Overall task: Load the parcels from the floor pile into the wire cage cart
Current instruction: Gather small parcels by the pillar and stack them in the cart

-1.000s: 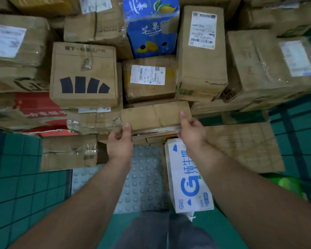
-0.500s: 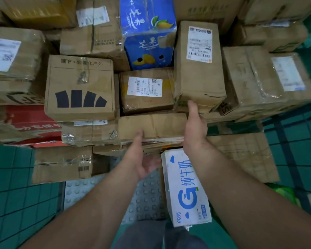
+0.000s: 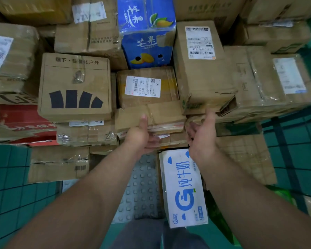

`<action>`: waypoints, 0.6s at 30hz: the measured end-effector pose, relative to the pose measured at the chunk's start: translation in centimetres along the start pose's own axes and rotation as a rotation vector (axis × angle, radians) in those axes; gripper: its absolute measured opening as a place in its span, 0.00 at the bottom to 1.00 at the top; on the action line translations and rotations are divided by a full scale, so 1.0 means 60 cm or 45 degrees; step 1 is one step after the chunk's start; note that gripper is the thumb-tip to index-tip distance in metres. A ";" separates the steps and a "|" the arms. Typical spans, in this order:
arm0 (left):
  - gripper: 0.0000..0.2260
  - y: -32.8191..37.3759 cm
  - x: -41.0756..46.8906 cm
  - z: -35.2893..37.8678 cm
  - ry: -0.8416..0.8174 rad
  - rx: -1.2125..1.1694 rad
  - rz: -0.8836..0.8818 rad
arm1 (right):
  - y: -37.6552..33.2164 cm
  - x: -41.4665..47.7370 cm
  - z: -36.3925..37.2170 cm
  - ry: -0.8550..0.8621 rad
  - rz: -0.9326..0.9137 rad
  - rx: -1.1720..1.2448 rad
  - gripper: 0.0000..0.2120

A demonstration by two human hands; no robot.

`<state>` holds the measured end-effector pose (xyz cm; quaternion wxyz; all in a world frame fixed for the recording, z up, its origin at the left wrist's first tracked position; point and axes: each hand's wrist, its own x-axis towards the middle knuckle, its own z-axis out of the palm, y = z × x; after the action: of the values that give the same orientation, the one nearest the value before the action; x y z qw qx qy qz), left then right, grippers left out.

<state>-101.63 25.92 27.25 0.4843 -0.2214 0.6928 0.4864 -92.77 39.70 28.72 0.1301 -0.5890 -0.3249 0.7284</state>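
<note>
1. Parcel location. The flat parcel (image 3: 162, 115) lies in the floor pile at the centre of the view, with its near edge towards the person. It is wedged under a labelled box (image 3: 147, 87) at its 12 o'clock and rests on thinner cartons below. The tall box (image 3: 201, 69) stands at its 1 o'clock, and the box with black bars (image 3: 74, 87) at its 9 o'clock.

2. Left grip (image 3: 142, 135). The palm is turned up, the thumb lies flat on the parcel's upper face and the fingers are curled beneath the near edge. The parcel is pinched between them. This hold likely suits a thin, wide item that must slide out from under a load.

3. Right grip (image 3: 203, 133). The palm faces inward with the fingers relaxed and spread, and it holds nothing. The fingertips lie near the lower edge of the tall box at 1 o'clock. Whether they touch it cannot be told. The position suggests it is ready to take the parcel's right end or to steady the overhanging box.

4. Risk. Pulling the parcel out may unsettle the labelled box above it.

5. Surroundings. A white milk carton (image 3: 183, 187) lies at 5 o'clock on the studded floor strip (image 3: 142, 186). The wire cage cart cannot be identified with certainty. No parcel is lifted clear yet.
</note>
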 end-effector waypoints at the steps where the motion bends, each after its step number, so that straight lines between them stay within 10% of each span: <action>1: 0.40 -0.014 0.005 -0.007 0.079 0.148 0.020 | 0.005 -0.004 -0.003 -0.013 0.008 -0.060 0.24; 5: 0.45 -0.027 0.010 -0.016 0.288 0.490 0.138 | 0.042 0.003 -0.008 -0.121 -0.017 -0.537 0.20; 18: 0.30 -0.070 -0.063 0.015 0.030 0.321 0.072 | 0.038 -0.022 -0.088 -0.247 0.058 -0.555 0.12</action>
<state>-96.31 24.30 28.61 0.4863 -0.1449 0.7599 0.4063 -87.02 38.92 27.79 -0.0485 -0.5378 -0.4720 0.6969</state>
